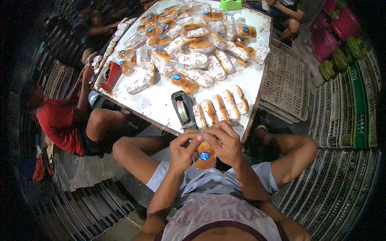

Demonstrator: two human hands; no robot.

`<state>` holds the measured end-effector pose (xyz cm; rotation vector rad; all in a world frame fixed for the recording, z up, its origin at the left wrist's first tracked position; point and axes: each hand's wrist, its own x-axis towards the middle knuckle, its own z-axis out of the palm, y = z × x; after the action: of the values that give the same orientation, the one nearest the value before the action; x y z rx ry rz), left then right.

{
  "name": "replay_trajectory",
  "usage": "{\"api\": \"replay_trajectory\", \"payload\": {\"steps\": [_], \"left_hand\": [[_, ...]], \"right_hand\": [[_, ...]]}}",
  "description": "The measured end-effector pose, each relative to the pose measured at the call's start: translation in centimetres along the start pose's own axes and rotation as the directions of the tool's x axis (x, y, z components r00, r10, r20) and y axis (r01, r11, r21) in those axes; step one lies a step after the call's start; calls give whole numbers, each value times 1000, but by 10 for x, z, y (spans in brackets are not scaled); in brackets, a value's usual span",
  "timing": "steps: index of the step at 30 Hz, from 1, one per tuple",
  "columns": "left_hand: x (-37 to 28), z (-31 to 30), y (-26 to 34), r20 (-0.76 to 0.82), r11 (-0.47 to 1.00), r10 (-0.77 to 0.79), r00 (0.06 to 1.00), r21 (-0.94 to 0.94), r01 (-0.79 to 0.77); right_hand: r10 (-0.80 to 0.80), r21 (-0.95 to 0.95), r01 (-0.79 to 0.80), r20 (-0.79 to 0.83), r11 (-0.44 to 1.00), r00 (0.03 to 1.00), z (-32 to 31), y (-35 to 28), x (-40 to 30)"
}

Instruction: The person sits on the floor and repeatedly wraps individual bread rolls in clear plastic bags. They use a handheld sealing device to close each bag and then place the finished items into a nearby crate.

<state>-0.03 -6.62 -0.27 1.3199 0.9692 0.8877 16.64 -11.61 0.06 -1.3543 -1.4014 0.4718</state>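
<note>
Between my left hand (184, 150) and my right hand (224, 144), a bread roll in a clear plastic bag (205, 162) with a round blue sticker hangs over my lap. The fingers of both hands pinch the top of its bag. Just beyond my hands, a black tape dispenser (182, 110) stands near the corner of the white table (150, 105). To its right, several wrapped rolls (221, 108) lie side by side in a row. Farther back is a big loose pile of bagged rolls (196, 46), some with blue stickers, others showing printed white paper.
A red tape dispenser (111, 76) stands at the table's left edge and a green one (231, 4) at the far edge. A person in red (60, 123) sits at left; others sit beyond. Stacked plastic crates (285, 81) stand right of the table, with more crates (331, 183) beside me.
</note>
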Motion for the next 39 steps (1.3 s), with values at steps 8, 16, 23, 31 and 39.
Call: {"api": "replay_trajectory", "payload": {"steps": [8,16,23,31,39], "left_hand": [[1,-15,-12,163,1000,-12,986,-3,12],[-13,-8,-31,-125,931,151,981,351,-98],[-31,-19,-32,-262,969,96,960,-195,-150],[-37,-54,-17,71,967,225,972,103,-232],[-24,-65,-3,30,936,177,984,304,-178]], "right_hand": [[82,-17,-80,165,997,983,0,9,4],[497,473,-549,242,689,833,52,30,-35],[264,542,-794,752,274,604,67,16,-41],[309,332,-638,664,695,681,69,20,-22],[498,-342,-407,242,847,833,92,56,29]]}}
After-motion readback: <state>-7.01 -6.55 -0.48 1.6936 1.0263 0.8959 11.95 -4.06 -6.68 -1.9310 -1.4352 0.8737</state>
